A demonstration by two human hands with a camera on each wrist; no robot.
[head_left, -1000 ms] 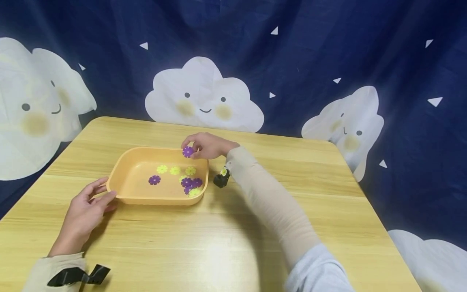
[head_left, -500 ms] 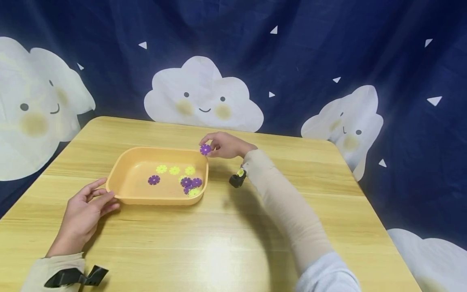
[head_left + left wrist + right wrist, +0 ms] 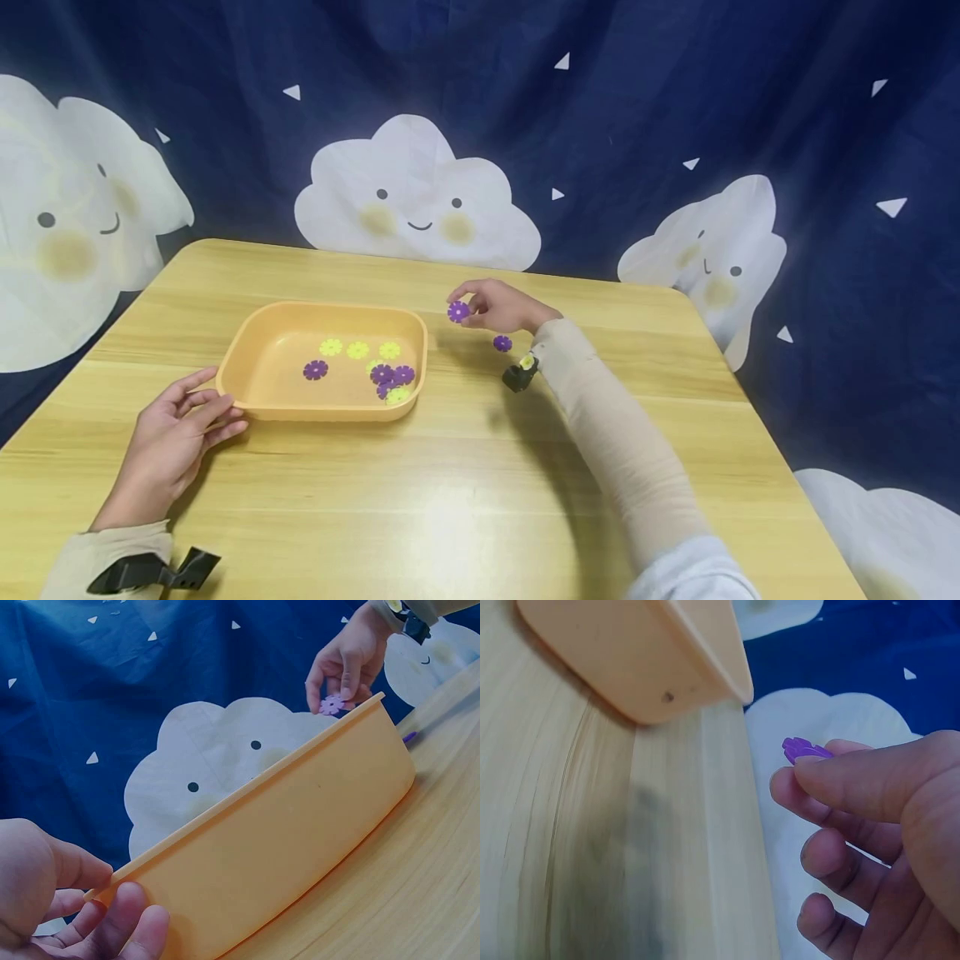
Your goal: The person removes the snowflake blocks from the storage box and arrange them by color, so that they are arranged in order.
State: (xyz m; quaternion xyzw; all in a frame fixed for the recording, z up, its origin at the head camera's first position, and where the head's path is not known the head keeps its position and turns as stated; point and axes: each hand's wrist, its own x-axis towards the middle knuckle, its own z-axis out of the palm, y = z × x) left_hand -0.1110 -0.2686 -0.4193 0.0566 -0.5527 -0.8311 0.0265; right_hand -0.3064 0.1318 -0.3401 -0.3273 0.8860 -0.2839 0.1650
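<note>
purple shows at the tips of the right hand (image 3: 498, 307), where thumb and forefinger pinch a flower-shaped disc (image 3: 458, 312); the right wrist view shows it nearly edge-on, with the other fingers loosely bent and apart. the disc is held in the air, to the right of the tray (image 3: 273, 367) and not touching it. just below this hand, in the head view, a second purple disc (image 3: 502, 342) lies on the table. a black device (image 3: 517, 377) hangs at the right wrist, next to the cuff of a beige sleeve (image 3: 615, 433).

the left hand (image 3: 161, 442) grips the tray at its near left corner, its digits on the rim and against the outer wall. another black device (image 3: 153, 571) is strapped across the left cuff.

inside the orange tray, three yellow discs (image 3: 357, 350) sit in a row toward the back. one purple disc (image 3: 316, 370) lies by itself near the middle of the floor. at the right end, more purple and yellow discs (image 3: 382, 374) overlap in a small heap.

outward from there, the tray stands on a wooden table (image 3: 450, 500) with rounded corners. behind it hangs a dark blue curtain (image 3: 480, 67) printed with white triangles and smiling clouds (image 3: 420, 192).
</note>
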